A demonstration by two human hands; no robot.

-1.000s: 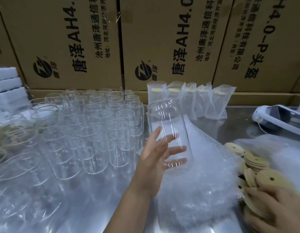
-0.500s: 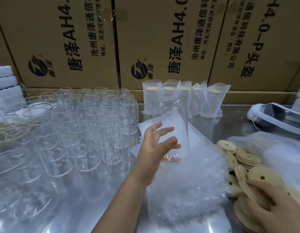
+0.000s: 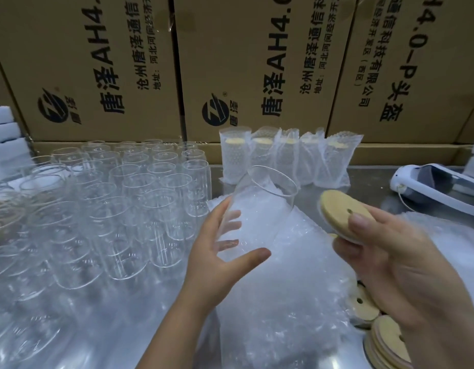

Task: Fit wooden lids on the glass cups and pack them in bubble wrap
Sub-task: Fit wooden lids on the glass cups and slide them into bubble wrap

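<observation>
Lidding step: left hand (image 3: pixel 219 251) grips tilted glass cup (image 3: pixel 259 209), mouth toward 1 o'clock; right hand (image 3: pixel 390 257), at 3 o'clock, apparently pinches wooden lid (image 3: pixel 342 209). Next: align lid squarely, press.

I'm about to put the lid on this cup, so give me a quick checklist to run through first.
1. Glass cup gripped by left hand: ok.
2. Cup mouth open, tilted toward the lid: ok.
3. Wooden lid pinched in right hand: ok.
4. Lid seated on the cup: not ok, it is apart, to the cup's right.
5. Lid's seal intact: cannot tell.
6. Bubble wrap lying ready below the cup: ok.
</observation>
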